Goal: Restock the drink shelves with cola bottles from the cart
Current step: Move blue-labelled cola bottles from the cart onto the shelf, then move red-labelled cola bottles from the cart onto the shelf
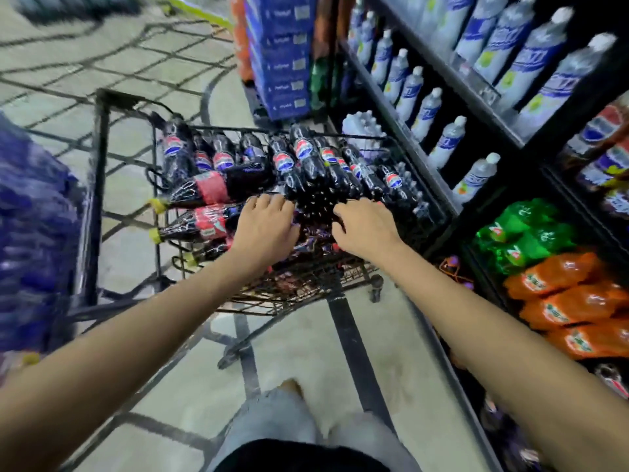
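A black wire cart [102, 137] stands in the aisle, filled with several dark cola bottles [308, 165] lying on their sides, some with blue-red labels, some with red labels [212, 189]. My left hand [267, 226] and my right hand [362, 228] both reach into the cart with fingers curled down onto the bottles in the middle of the pile. The frame is blurred, so I cannot tell whether either hand grips a bottle. The drink shelves [422, 137] stand to the right of the cart.
Clear bottles with blue labels [442, 144] fill the upper shelves. Green [517, 233] and orange [561, 301] bottles lie on the lower right shelf. Stacked blue cartons [282, 52] stand beyond the cart. A blurred blue object [30, 233] is at far left. Tiled floor lies underfoot.
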Demonstrator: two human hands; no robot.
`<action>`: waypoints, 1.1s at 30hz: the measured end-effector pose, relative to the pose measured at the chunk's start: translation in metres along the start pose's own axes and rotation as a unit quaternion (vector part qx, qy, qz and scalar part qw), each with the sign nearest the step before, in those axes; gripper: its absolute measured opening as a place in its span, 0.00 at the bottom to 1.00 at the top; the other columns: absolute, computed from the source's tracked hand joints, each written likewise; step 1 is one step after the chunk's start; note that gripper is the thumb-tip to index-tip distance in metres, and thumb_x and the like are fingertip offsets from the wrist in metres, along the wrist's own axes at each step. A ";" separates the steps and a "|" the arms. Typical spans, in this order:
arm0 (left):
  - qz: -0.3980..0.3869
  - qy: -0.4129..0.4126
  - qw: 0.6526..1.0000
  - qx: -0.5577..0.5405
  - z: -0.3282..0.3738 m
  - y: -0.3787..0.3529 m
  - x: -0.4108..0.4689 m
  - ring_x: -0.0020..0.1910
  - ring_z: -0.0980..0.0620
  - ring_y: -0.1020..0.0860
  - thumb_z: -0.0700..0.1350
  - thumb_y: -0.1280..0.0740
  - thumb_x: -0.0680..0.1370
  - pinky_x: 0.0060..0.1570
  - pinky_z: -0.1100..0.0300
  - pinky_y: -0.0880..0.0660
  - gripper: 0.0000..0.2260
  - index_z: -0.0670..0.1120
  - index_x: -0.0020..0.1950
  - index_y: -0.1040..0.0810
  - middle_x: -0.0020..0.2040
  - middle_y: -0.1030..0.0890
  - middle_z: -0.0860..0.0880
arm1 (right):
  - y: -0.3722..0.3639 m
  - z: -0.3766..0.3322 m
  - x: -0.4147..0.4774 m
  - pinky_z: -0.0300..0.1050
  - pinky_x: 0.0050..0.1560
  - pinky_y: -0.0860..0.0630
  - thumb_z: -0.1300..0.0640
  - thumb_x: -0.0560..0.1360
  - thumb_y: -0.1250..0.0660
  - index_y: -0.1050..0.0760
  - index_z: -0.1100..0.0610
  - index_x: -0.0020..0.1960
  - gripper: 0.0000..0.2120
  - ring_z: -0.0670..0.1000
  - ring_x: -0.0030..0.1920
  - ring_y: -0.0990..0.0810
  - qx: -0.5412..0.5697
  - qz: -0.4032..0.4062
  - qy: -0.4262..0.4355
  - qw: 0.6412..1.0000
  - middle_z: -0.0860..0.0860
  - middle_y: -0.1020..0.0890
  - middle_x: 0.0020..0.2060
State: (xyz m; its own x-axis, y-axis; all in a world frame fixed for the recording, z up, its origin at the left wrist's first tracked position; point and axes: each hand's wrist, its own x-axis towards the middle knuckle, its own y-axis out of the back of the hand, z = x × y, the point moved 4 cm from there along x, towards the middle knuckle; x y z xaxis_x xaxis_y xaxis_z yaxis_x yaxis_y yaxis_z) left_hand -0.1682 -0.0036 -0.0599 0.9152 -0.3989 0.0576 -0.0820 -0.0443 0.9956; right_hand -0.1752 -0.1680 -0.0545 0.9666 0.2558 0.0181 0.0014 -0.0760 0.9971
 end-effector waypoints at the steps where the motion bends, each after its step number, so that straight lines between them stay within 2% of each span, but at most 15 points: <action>1: 0.000 0.017 1.000 0.003 -0.015 0.001 -0.002 0.58 0.41 0.27 0.53 0.40 0.79 0.58 0.49 0.35 0.17 0.42 0.60 0.26 0.58 0.24 0.43 | 0.000 -0.011 0.012 0.44 0.37 0.32 0.49 0.81 0.44 0.25 0.55 0.61 0.16 0.55 0.53 0.23 -0.008 0.000 0.016 1.000 0.53 0.20 0.48; 3: -0.005 0.053 0.999 0.009 -0.040 0.001 -0.007 0.59 0.41 0.27 0.54 0.40 0.79 0.58 0.49 0.34 0.17 0.42 0.59 0.26 0.58 0.24 0.42 | 0.000 -0.029 0.035 0.43 0.36 0.34 0.50 0.81 0.44 0.26 0.55 0.64 0.17 0.55 0.54 0.24 -0.004 -0.007 0.046 0.999 0.53 0.19 0.51; 6: -0.001 0.095 0.995 0.010 -0.068 -0.002 -0.018 0.58 0.41 0.27 0.54 0.40 0.78 0.59 0.48 0.34 0.18 0.42 0.59 0.25 0.57 0.23 0.43 | 0.000 -0.054 0.069 0.47 0.42 0.28 0.50 0.81 0.44 0.27 0.56 0.66 0.18 0.56 0.56 0.24 -0.001 -0.020 0.098 0.995 0.53 0.20 0.52; 9: -0.005 0.144 0.989 0.031 -0.087 -0.004 -0.025 0.58 0.42 0.26 0.55 0.42 0.79 0.59 0.49 0.34 0.18 0.43 0.58 0.25 0.57 0.23 0.44 | 0.000 -0.074 0.101 0.48 0.44 0.29 0.50 0.80 0.44 0.27 0.57 0.65 0.18 0.57 0.56 0.24 -0.008 -0.017 0.151 0.988 0.54 0.21 0.54; 14: -0.018 0.235 0.971 0.044 -0.108 -0.012 -0.029 0.60 0.43 0.26 0.57 0.43 0.79 0.65 0.47 0.36 0.20 0.43 0.57 0.23 0.57 0.22 0.44 | -0.007 -0.099 0.146 0.50 0.48 0.27 0.51 0.79 0.42 0.29 0.59 0.65 0.19 0.58 0.59 0.26 -0.010 -0.029 0.254 0.967 0.56 0.23 0.57; 17: 0.001 0.302 0.952 0.038 -0.109 -0.014 -0.033 0.59 0.43 0.26 0.58 0.44 0.79 0.62 0.48 0.34 0.20 0.43 0.55 0.23 0.56 0.22 0.44 | -0.016 -0.107 0.165 0.50 0.48 0.28 0.50 0.79 0.42 0.32 0.59 0.69 0.21 0.57 0.61 0.28 -0.017 -0.042 0.317 0.947 0.56 0.26 0.61; 19: 0.008 0.349 0.937 0.029 -0.105 -0.016 -0.037 0.59 0.43 0.26 0.59 0.45 0.79 0.60 0.49 0.33 0.22 0.43 0.57 0.24 0.57 0.22 0.44 | -0.022 -0.112 0.176 0.51 0.53 0.27 0.49 0.79 0.40 0.37 0.58 0.73 0.25 0.57 0.64 0.30 -0.015 -0.058 0.344 0.937 0.56 0.28 0.65; 21: 0.015 0.392 0.919 0.019 -0.101 -0.019 -0.042 0.61 0.42 0.27 0.60 0.45 0.79 0.61 0.48 0.32 0.24 0.42 0.61 0.26 0.61 0.24 0.42 | -0.028 -0.118 0.187 0.52 0.57 0.28 0.48 0.79 0.39 0.41 0.58 0.75 0.29 0.58 0.67 0.32 -0.018 -0.070 0.375 0.924 0.57 0.30 0.67; 23: 0.015 0.436 0.900 0.001 -0.096 -0.022 -0.048 0.64 0.42 0.28 0.60 0.45 0.78 0.62 0.48 0.31 0.26 0.41 0.66 0.29 0.65 0.26 0.42 | -0.033 -0.125 0.197 0.53 0.57 0.28 0.48 0.77 0.37 0.43 0.58 0.75 0.31 0.58 0.67 0.32 -0.027 -0.071 0.402 0.912 0.57 0.31 0.68; 26: 0.015 0.501 0.865 -0.015 -0.088 -0.027 -0.057 0.59 0.44 0.27 0.61 0.45 0.78 0.58 0.50 0.28 0.26 0.42 0.64 0.28 0.61 0.26 0.43 | -0.044 -0.134 0.210 0.53 0.58 0.29 0.47 0.76 0.35 0.46 0.58 0.76 0.35 0.59 0.67 0.32 -0.037 -0.104 0.423 0.899 0.57 0.32 0.68; 28: -0.013 0.538 0.843 -0.013 -0.083 -0.032 -0.059 0.57 0.45 0.26 0.62 0.47 0.79 0.56 0.52 0.28 0.26 0.42 0.63 0.29 0.59 0.25 0.44 | -0.052 -0.139 0.216 0.53 0.59 0.29 0.47 0.76 0.33 0.49 0.59 0.77 0.39 0.59 0.67 0.31 -0.039 -0.124 0.426 0.895 0.58 0.33 0.69; 31: -0.050 0.597 0.798 -0.058 -0.077 -0.038 -0.056 0.56 0.43 0.25 0.64 0.48 0.79 0.50 0.50 0.26 0.27 0.41 0.61 0.31 0.57 0.24 0.43 | -0.059 -0.142 0.222 0.50 0.51 0.26 0.48 0.75 0.31 0.48 0.59 0.77 0.39 0.59 0.63 0.27 -0.012 -0.137 0.429 0.893 0.59 0.31 0.67; 33: -0.044 0.650 0.744 -0.148 -0.074 -0.041 -0.051 0.50 0.43 0.23 0.67 0.48 0.78 0.43 0.51 0.27 0.29 0.41 0.58 0.32 0.52 0.22 0.43 | -0.060 -0.143 0.225 0.49 0.45 0.28 0.47 0.74 0.30 0.44 0.58 0.75 0.37 0.59 0.60 0.26 0.009 -0.136 0.431 0.892 0.58 0.29 0.65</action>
State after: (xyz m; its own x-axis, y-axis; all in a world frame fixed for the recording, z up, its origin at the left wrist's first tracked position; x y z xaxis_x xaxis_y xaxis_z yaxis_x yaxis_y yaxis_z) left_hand -0.1827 0.0862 -0.0986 0.5360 0.8251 -0.1788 -0.0847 0.2633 0.9610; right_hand 0.0060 0.0318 -0.1001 0.3729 0.9130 -0.1657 0.2173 0.0877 0.9722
